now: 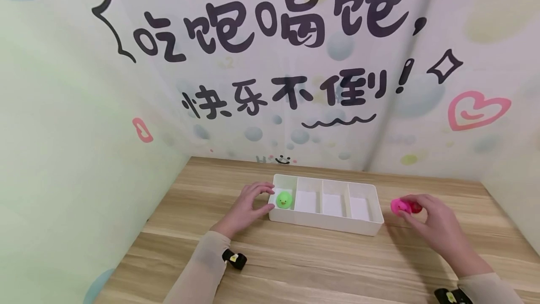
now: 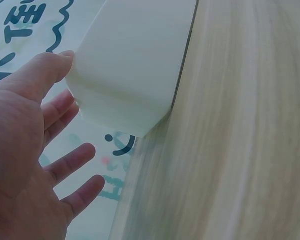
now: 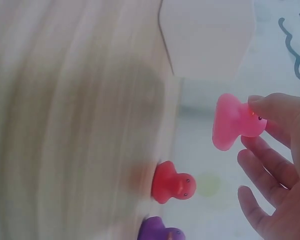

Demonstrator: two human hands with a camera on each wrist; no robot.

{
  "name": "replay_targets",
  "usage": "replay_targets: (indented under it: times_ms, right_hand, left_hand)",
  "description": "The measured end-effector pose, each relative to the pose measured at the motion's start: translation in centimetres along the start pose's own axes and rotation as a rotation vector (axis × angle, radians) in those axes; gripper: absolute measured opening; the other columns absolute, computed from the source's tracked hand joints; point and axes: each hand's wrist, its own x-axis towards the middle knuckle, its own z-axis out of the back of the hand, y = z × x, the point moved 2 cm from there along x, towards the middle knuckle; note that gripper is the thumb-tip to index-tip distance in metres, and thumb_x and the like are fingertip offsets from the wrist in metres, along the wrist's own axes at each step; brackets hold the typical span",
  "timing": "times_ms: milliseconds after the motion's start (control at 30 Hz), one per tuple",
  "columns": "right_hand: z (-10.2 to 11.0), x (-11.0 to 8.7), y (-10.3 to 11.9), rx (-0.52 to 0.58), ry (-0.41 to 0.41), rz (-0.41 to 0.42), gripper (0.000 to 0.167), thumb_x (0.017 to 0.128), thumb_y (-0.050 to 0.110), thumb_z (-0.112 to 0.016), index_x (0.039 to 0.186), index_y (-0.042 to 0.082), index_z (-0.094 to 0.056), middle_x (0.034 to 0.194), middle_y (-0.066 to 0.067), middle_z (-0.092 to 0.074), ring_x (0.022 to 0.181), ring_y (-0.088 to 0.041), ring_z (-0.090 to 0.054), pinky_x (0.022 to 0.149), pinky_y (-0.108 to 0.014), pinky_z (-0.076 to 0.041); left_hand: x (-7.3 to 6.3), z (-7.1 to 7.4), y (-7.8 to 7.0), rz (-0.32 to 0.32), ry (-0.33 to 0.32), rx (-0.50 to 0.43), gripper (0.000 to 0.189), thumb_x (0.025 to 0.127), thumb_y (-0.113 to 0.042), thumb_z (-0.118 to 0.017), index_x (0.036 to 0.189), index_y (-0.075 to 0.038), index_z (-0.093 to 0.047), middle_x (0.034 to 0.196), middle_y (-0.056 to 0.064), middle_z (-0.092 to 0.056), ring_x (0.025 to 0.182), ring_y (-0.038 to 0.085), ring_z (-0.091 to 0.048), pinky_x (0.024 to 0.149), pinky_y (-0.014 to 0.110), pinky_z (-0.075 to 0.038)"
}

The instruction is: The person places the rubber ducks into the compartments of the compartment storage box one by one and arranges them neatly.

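Note:
A white box (image 1: 325, 223) with several compartments in a row stands on the wooden table. A green toy duck (image 1: 284, 200) sits in its leftmost compartment. At that end, my left hand (image 1: 246, 208) holds the box, thumb and fingertips at its rim; its lower fingers stand spread apart in the left wrist view. To the right of the box, my right hand (image 1: 436, 219) pinches a pink rubber duck (image 3: 235, 122) between thumb and fingers, above the table. A red rubber duck (image 3: 172, 182) stands on the table beneath, partly hidden behind the pink one in the head view.
A purple rubber duck (image 3: 160, 230) stands beside the red one, partly cut off in the right wrist view. A printed cloth wall (image 1: 236, 107) rises behind the table (image 1: 320, 262), with more wall at the left and right sides.

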Motion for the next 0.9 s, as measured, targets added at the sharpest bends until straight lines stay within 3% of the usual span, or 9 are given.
replay_targets:
  times_ms: [167,633,900]
  right_hand:
    - [0.0,0.4,0.7,0.011,0.005,0.0,0.041,0.068,0.006,-0.094,0.104,0.011,-0.076,0.086,0.0,-0.071,0.078,0.003,-0.049,0.067,-0.01,-0.039]
    - [0.3,1.9,2.9,0.029,0.016,-0.002,0.042,0.069,0.009,-0.094,0.107,0.013,-0.076,0.094,-0.003,-0.073,0.078,0.001,-0.053,0.063,-0.003,-0.044]
    - [-0.5,2.9,4.9,0.071,0.013,0.033,0.042,0.069,0.008,-0.094,0.106,0.015,-0.076,0.094,0.001,-0.073,0.087,-0.005,-0.052,0.066,-0.009,-0.04]
  left_hand:
    - [-0.2,0.0,0.0,0.013,0.001,-0.003,0.035,0.098,-0.028,-0.072,0.129,-0.013,-0.063,0.152,-0.003,-0.052,0.14,0.025,-0.041,0.119,0.052,-0.035]
    - [-0.1,0.0,0.0,0.0,0.0,0.001,0.035,0.098,-0.027,-0.072,0.129,-0.012,-0.063,0.152,-0.001,-0.053,0.141,0.026,-0.041,0.12,0.053,-0.034]
    - [-0.1,0.1,-0.2,-0.035,-0.016,-0.006,0.035,0.098,-0.026,-0.073,0.128,-0.01,-0.064,0.15,0.0,-0.054,0.14,0.029,-0.043,0.117,0.056,-0.036]
